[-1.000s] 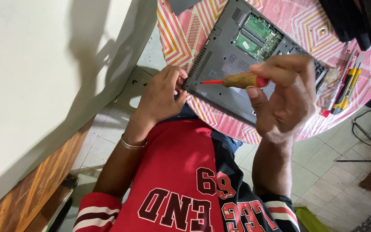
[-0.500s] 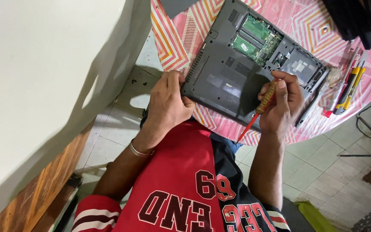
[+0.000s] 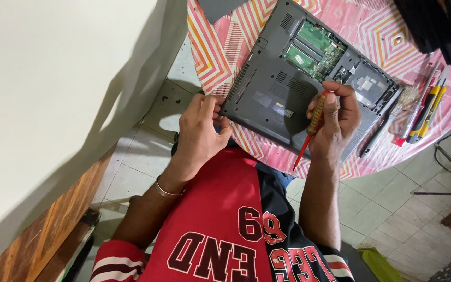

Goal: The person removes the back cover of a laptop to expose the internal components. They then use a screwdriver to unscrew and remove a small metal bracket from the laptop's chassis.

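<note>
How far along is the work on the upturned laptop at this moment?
Done: a cover is off the grey laptop, which lies bottom up with its green circuit board exposed. In hand: the right hand holds a screwdriver, red shaft pointing away from the laptop, while the left hand grips the laptop's near corner. Left: the rest of the bottom shell is still in place; spare tools lie beside it.
</note>
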